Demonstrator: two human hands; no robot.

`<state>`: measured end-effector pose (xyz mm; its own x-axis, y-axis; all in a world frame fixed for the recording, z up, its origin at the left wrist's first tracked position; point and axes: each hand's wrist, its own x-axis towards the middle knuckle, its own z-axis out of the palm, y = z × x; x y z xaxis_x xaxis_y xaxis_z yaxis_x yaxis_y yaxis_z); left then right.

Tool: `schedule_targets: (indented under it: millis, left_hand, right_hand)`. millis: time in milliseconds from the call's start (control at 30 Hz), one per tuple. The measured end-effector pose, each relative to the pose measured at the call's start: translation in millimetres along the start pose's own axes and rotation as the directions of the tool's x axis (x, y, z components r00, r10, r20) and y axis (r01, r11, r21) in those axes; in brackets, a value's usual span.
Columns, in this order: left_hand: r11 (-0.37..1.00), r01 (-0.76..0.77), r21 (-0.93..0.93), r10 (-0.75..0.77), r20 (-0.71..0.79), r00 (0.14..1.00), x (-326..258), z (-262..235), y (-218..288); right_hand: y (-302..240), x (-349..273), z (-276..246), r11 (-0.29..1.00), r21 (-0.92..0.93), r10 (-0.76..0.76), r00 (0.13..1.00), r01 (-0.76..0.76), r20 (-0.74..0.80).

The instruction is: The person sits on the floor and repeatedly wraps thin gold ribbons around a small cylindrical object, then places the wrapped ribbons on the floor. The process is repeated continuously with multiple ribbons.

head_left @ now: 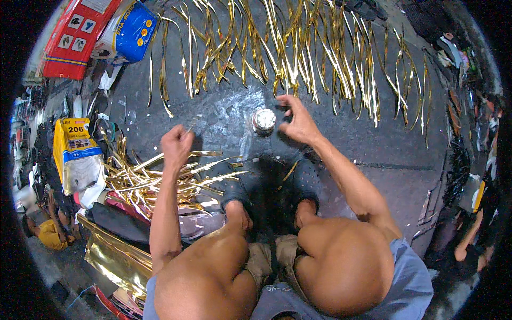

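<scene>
My left hand (177, 145) is closed in a fist over the near left of the dark work surface. A small pale sliver shows by its fingers, but I cannot make out what they hold. Beneath and beside that forearm lies a heap of gold strips (144, 178). My right hand (301, 121) is half curled, with thumb and fingers apart and nothing seen between them. Just left of it stands a small round tin (263, 121) with a whitish, smeared top, apart from the fingers. Beyond it, long gold strips (288, 53) are spread in a row along the far side.
A red box (74, 40) and a blue tin (128, 32) stand at the far left. Nearer is a cut-open yellow tin (74, 141). A gold sheet (117, 256) lies at my lower left. Other people (50, 232) sit at both edges. My shod feet (305, 178) rest near the tin.
</scene>
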<state>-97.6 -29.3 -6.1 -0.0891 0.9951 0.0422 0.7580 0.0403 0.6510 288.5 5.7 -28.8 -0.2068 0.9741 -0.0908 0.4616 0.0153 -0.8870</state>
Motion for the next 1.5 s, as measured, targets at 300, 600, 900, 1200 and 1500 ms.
schedule_targets:
  millis: [300, 600, 900, 1200, 1500]
  left_hand:
    - [0.819, 0.325, -0.473, -0.155, 0.363, 0.919, 16.3, 85.9, 90.3]
    - [0.526, 0.690, -0.497, -0.266, 0.674, 0.689, 8.2, 87.8, 89.2]
    - [0.481, 0.700, -0.528, -0.151, 0.736, 0.660, 11.7, 82.2, 85.3]
    - [0.935, 0.304, -0.183, -0.160, 0.549, 0.821, 40.3, 128.9, 70.3]
    - [0.841, -0.190, -0.506, 0.347, 0.236, 0.908, 11.8, 111.5, 107.8]
  right_hand:
    - [-40.7, -13.2, 24.5, 0.996, 0.060, 0.073, 0.986, -0.065, -0.150]
    - [-59.0, -6.5, 12.9, 0.913, 0.403, 0.113, 0.909, 0.064, -0.400]
    - [-20.7, -16.4, 2.1, 0.992, 0.047, 0.125, 0.860, -0.117, -0.494]
    - [-52.1, -13.8, 11.1, 0.999, -0.029, -0.021, 0.959, 0.013, -0.284]
    - [-33.9, -20.6, 34.9, 0.938, -0.289, -0.242, 0.960, 0.194, -0.141]
